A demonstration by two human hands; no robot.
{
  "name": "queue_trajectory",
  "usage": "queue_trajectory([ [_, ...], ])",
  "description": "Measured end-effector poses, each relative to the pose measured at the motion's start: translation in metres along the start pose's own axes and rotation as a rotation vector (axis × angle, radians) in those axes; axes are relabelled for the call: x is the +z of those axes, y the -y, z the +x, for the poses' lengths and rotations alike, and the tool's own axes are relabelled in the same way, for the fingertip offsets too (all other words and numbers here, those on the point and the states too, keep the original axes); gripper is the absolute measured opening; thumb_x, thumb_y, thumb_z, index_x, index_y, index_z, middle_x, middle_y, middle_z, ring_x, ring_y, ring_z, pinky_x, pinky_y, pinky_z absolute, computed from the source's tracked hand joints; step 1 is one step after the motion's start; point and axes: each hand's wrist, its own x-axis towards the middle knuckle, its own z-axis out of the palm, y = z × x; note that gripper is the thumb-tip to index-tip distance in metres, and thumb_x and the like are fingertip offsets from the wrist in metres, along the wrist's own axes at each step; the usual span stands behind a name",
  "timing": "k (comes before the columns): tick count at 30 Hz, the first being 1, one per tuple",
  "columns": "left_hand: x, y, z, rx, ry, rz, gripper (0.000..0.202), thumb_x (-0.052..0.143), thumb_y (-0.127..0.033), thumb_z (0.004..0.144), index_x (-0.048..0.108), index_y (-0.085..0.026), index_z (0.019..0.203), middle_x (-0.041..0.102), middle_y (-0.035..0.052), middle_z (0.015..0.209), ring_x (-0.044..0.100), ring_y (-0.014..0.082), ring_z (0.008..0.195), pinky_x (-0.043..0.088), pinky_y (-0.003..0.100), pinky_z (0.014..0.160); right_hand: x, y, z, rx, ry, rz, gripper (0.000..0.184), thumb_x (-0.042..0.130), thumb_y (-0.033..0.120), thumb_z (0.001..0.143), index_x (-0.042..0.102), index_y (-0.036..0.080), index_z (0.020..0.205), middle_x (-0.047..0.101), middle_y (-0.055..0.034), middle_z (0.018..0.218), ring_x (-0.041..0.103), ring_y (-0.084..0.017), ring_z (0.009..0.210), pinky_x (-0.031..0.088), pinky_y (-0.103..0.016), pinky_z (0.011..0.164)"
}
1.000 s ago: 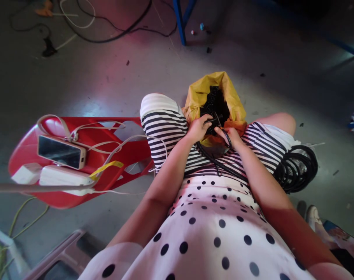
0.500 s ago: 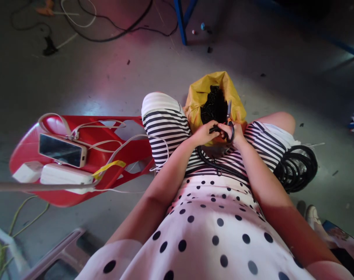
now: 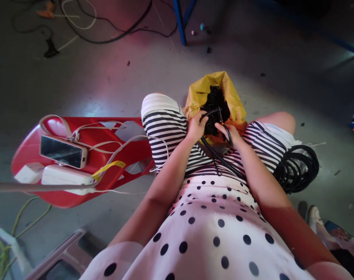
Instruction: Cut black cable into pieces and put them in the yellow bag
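Note:
Between my knees stands a yellow bag (image 3: 198, 93), its mouth open and full of small black pieces (image 3: 215, 95). My left hand (image 3: 196, 126) is closed around a black corrugated tube (image 3: 223, 161), whose end reaches over the bag's mouth. The tube runs back across my lap to the right. Scissors (image 3: 229, 134) with black handles are in my right hand (image 3: 231, 132), fingers in the loops. Their blades point up over the bag, at the tube's end; whether they touch it I cannot tell. Beside my right knee lies a coil of black tube (image 3: 298, 169).
A red plastic stool (image 3: 107, 120) at my left carries a phone-like device (image 3: 63, 151), white boxes (image 3: 66, 175) and pale cables. Black cables (image 3: 107, 40) lie on the floor ahead, near a blue metal leg (image 3: 179, 23). A grey stool (image 3: 60, 252) is at lower left.
My hands have moved apart, the left shifting left and up with the tube. The tube's end now extends over the bag, and the scissors have tilted left, their blades meeting it in view.

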Motion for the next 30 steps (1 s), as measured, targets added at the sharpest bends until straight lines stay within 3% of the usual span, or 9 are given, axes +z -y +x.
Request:
queue_trajectory([
  [7, 0.002, -0.003, -0.002, -0.041, 0.027, 0.048, 0.018, 0.065, -0.017, 0.098, 0.075, -0.02, 0.112, 0.079, 0.0072, 0.108, 0.074, 0.0234, 0.107, 0.058, 0.037, 0.103, 0.0, 0.008, -0.007, -0.014, -0.005, -0.029, 0.071, 0.076, 0.092, 0.078, 0.06, 0.023, 0.072, 0.057, -0.0003, 0.066, 0.05, -0.017, 0.062, 0.037, -0.033, 0.06],
  [13, 0.002, 0.001, -0.003, -0.033, 0.056, 0.062, 0.019, 0.065, -0.019, 0.099, 0.073, -0.02, 0.116, 0.079, 0.0066, 0.106, 0.074, 0.0224, 0.102, 0.06, 0.036, 0.098, 0.0, 0.009, -0.008, -0.013, -0.004, -0.046, 0.072, 0.075, 0.093, 0.078, 0.058, 0.023, 0.073, 0.053, 0.0007, 0.065, 0.049, -0.017, 0.064, 0.034, -0.032, 0.061],
  [30, 0.0, -0.002, -0.003, -0.026, 0.092, 0.129, 0.02, 0.062, -0.018, 0.1, 0.072, -0.019, 0.118, 0.079, 0.0066, 0.108, 0.074, 0.0218, 0.104, 0.058, 0.034, 0.1, -0.001, 0.0, -0.002, -0.024, 0.019, -0.07, 0.067, 0.077, 0.087, 0.081, 0.061, 0.022, 0.078, 0.057, 0.0018, 0.066, 0.05, -0.016, 0.064, 0.034, -0.03, 0.059],
])
